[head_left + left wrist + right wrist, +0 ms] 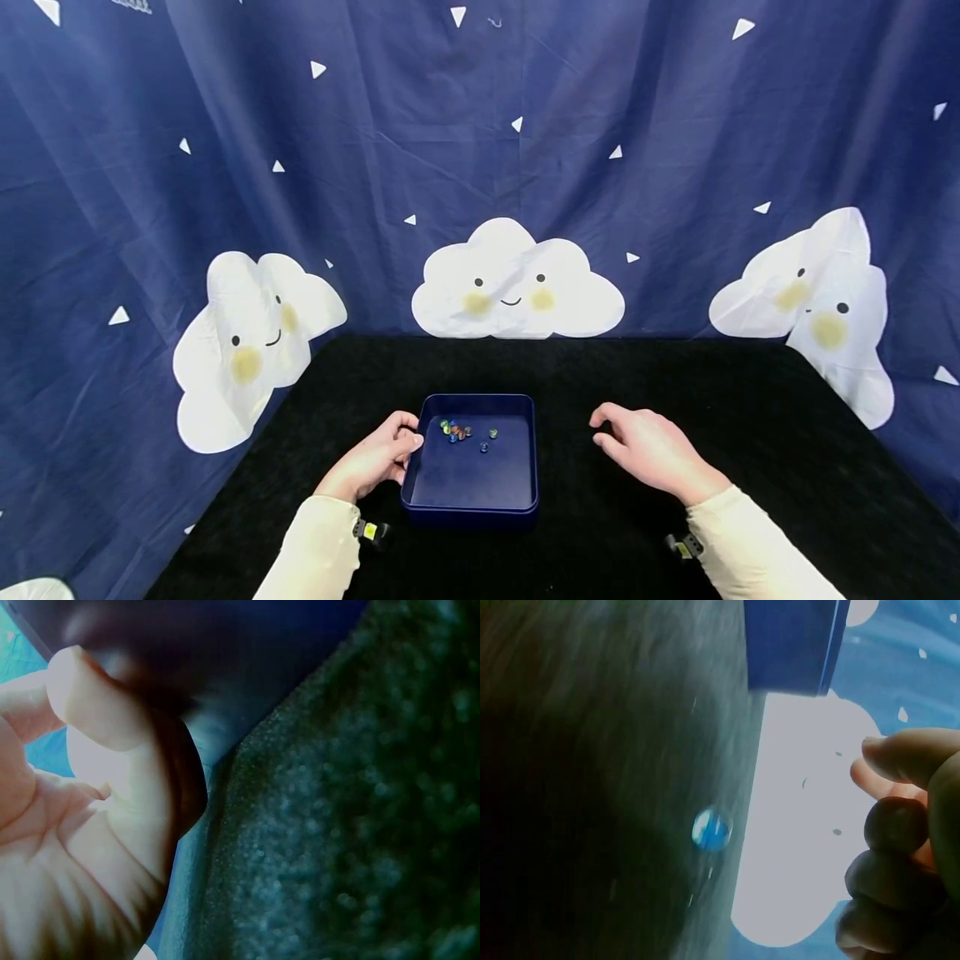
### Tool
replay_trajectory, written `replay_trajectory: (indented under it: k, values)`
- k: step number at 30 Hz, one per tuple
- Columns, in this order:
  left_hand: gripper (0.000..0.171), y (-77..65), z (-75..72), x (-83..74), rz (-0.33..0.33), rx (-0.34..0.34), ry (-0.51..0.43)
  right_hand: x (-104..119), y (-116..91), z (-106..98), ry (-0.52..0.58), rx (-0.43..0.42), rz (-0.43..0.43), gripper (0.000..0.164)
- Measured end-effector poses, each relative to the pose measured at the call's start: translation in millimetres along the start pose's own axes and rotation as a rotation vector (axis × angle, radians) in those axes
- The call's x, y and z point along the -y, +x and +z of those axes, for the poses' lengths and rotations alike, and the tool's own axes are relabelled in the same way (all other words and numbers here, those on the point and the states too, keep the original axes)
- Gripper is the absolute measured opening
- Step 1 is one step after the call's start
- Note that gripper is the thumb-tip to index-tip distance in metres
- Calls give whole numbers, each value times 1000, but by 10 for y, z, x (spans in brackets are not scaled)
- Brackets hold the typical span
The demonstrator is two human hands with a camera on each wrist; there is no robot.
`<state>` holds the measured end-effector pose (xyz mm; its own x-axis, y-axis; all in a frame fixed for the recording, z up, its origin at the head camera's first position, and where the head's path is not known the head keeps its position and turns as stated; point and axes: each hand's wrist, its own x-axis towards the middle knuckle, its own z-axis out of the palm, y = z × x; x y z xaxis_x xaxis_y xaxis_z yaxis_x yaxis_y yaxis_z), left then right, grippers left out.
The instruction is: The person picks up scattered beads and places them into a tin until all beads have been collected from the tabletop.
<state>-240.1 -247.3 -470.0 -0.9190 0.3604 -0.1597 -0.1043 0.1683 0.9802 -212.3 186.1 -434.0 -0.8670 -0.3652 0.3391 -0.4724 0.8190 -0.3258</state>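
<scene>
My left hand [378, 458] grips the left side of a square dark-blue tray [472, 483], thumb at the rim and other fingers along the outer wall. In the left wrist view its thumb [105, 705] lies against the dark tray wall. Several glass marbles [461, 432] cluster at the tray's back left, and two more, one a blue marble [484, 447], lie apart from them. To the right of the tray my right hand [652, 446] is held over the black cloth, fingers loosely bent and nothing between them. A clear-and-blue marble [712, 829] shows near this hand in the right wrist view.
Black cloth [600, 367] covers the table beneath the tray. Behind and at both sides hangs a navy curtain [375, 167] with white triangles and smiling cloud prints [517, 283]. Each wrist wears a small camera below a cream sleeve [765, 550].
</scene>
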Motion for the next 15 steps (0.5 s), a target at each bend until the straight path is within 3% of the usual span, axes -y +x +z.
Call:
replay_trajectory:
  k: [7, 15]
  values:
    - [42, 13, 15, -26, -1, 17, 1, -244, -144, -118, -7, 69, 85, 21]
    - [41, 4, 11, -28, -6, 11, -4, -334, -220, -77, -21, 240, 81, 23]
